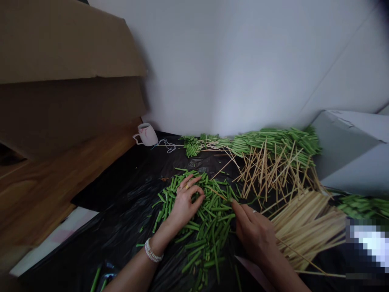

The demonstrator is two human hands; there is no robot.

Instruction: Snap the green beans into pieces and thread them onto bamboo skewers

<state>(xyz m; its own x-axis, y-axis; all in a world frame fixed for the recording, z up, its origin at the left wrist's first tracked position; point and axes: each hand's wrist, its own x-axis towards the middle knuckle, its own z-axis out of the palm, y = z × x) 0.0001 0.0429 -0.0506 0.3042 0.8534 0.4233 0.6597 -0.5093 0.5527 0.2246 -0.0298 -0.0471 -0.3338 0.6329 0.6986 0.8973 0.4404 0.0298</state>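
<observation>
A loose pile of cut green bean pieces (209, 221) lies in front of me on black plastic sheeting (127, 211). My left hand (185, 200) reaches over the pile's far left part, its fingers apart and the thumb and index finger curved with a gap between them. On the pile's right side my right hand (253, 225) is closed around a thin bamboo skewer (217, 192), which points left toward my left hand. A bit of green shows on the skewer at my right fingertips. The rest of the skewer runs beneath the hand.
Skewers threaded with beans (273, 142) are heaped by the wall. Bare bamboo skewers (306, 227) lie at right, near a white box (355, 150). A white mug (146, 134) and a tangled cord (168, 145) stand at back left. A cardboard box (69, 81) rises at left.
</observation>
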